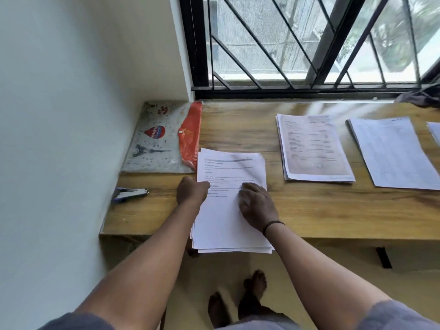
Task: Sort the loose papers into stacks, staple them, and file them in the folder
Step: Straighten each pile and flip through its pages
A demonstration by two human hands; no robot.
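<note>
Loose papers (232,203) are seen as one untidy pile in the lower middle of the frame, lying on the desk (309,210) with their near edge hanging over its front edge. The left hand (191,190) is placed at the left edge of this pile; its grip seems closed on the top sheets, but the fingers are hidden, so this cannot be told surely. The right hand (257,206) is laid flat on the top sheet, with its grip apart, and the sheet is pressed down.

The sorting step is judged to be in hand, since nothing appears stapled yet. For the next move, one sheet must be separated from the pile and carried to the matching stack at the right.

Counted: one loose pile; two full sorted stacks, a brownish one (314,148) and a white one (390,151), both in the right middle; a corner of a further paper (434,132) at the right edge; one blue stapler (129,194) at the left; one patterned folder (164,139) with a red flap in the upper left of the desk.
</note>
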